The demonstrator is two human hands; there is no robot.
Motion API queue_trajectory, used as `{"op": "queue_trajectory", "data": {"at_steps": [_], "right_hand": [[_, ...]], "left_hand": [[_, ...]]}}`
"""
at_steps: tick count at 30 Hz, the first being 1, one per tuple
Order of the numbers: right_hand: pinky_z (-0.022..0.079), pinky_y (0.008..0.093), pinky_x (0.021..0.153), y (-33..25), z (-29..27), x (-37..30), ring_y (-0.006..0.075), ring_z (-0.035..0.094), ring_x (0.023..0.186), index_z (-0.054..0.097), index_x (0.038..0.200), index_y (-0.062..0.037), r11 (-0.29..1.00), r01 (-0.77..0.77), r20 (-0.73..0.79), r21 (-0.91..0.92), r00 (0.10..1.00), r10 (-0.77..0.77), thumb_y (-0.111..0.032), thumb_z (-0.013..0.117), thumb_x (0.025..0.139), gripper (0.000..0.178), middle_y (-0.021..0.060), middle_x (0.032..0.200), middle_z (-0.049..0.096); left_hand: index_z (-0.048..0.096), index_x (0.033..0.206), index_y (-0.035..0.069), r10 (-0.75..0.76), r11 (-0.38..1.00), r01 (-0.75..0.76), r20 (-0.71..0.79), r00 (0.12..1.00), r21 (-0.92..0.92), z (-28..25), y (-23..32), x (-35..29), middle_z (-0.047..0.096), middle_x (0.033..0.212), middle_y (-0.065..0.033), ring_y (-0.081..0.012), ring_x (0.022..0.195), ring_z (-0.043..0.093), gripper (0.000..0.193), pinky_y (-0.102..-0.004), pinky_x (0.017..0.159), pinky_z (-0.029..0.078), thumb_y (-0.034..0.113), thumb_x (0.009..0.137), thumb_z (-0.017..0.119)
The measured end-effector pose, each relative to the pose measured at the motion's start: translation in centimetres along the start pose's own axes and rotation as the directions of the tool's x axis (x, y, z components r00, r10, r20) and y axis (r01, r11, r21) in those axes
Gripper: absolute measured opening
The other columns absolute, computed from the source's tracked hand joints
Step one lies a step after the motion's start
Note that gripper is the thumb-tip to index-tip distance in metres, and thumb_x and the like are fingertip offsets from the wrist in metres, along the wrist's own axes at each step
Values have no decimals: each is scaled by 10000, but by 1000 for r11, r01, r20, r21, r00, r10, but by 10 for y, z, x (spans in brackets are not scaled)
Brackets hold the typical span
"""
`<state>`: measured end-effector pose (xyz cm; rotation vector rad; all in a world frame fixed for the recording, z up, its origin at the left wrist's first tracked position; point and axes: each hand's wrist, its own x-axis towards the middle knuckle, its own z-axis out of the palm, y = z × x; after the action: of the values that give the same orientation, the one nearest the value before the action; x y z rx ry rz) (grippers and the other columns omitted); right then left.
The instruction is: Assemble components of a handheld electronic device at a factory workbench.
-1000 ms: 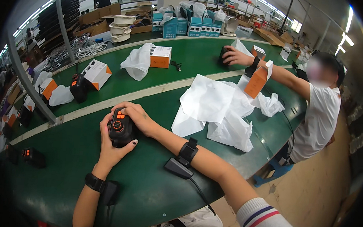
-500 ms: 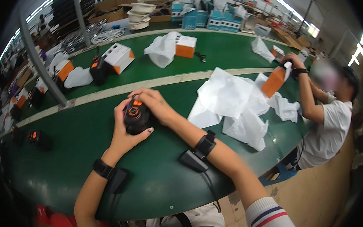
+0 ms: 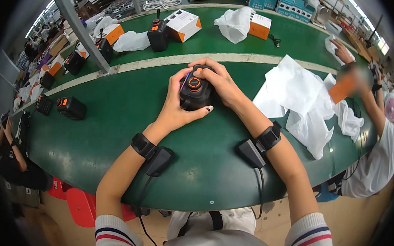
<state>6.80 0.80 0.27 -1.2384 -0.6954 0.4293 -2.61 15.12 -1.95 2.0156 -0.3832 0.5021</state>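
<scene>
Green bench point(image 3: 116, 118) carries a black device with an orange ring point(image 3: 195, 92) mid-surface, left hand point(image 3: 177, 108) and right hand point(image 3: 219, 84) both clamped around it; a loosened hold might tip it.

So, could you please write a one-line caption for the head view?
Both hands, left hand and right hand, grip a small black device with an orange ring over a green table.

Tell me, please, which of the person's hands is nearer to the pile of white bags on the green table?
Right. The right hand grips the black device beside the white bags; the left hand holds the device's far side.
</scene>
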Motion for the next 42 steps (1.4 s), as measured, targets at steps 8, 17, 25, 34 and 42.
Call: {"op": "queue_trajectory", "data": {"at_steps": [8,17,25,34,42], "right_hand": [[435,266,897,3,-12,-4,151,554,1005,553,1133,11,997,64,108,40,992,-68,-219,508,797,409,96,1071,586],[407,262,923,0,-10,-3,154,530,1031,536,1154,-9,998,58,115,31,991,-62,-186,495,796,401,82,1092,564],[397,267,935,7,-7,-5,151,530,1040,575,1111,-9,995,99,47,6,994,-100,-254,490,834,379,73,1115,559],[407,274,941,25,-8,5,189,563,1031,602,988,44,974,220,-59,-47,973,-223,-214,456,864,322,109,1127,620],[416,257,913,20,1,2,152,570,992,595,1092,23,994,94,-55,63,994,-91,-278,444,873,401,104,1079,615]], "left_hand": [[208,1385,86,-12,995,14,18,1000,-98,5,1,1,357,1329,-143,-227,1222,443,936,-351,1023,388,140,670,809],[190,1389,78,-29,993,32,29,999,-110,5,1,1,355,1334,-151,-233,1228,438,952,-361,1022,388,185,674,809],[184,1390,66,-31,989,33,13,999,-145,7,-3,1,361,1341,-153,-236,1229,444,954,-364,1031,382,176,675,806],[226,1377,56,38,993,-39,-9,999,-115,8,-5,3,374,1326,-140,-217,1237,420,935,-343,1040,366,159,665,823],[227,1382,85,34,998,-34,2,999,-60,3,-9,-3,386,1313,-132,-221,1232,432,944,-357,1028,392,150,664,838]]}}
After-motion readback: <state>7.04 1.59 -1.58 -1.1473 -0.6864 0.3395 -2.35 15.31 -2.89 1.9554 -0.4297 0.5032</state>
